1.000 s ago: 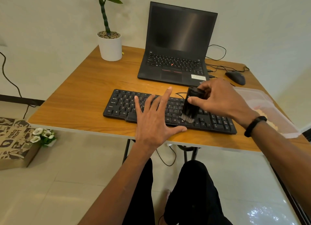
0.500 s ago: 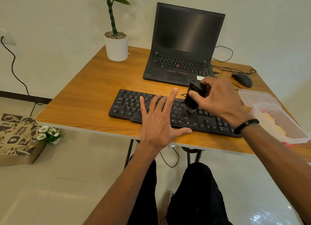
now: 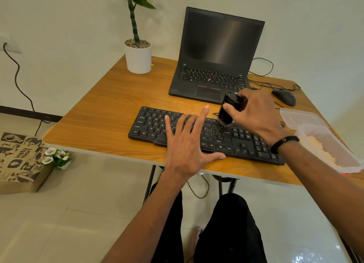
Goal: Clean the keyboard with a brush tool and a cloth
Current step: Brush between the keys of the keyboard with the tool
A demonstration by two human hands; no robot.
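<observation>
Bare table (image 3: 102,113) lies left of the keyboard (image 3: 149,125), open up to the plant pot (image 3: 138,58) at the far left corner. A clear strip runs between the keyboard and the laptop (image 3: 212,70) behind it. On the right the way is crowded: a plastic box (image 3: 332,146) sits just beside the keyboard's right end, with the mouse (image 3: 284,97) and cables (image 3: 264,83) beyond. The left hand (image 3: 187,144) covers the keyboard's middle; the right hand (image 3: 254,113) with the brush (image 3: 229,111) stands over its upper right.
</observation>
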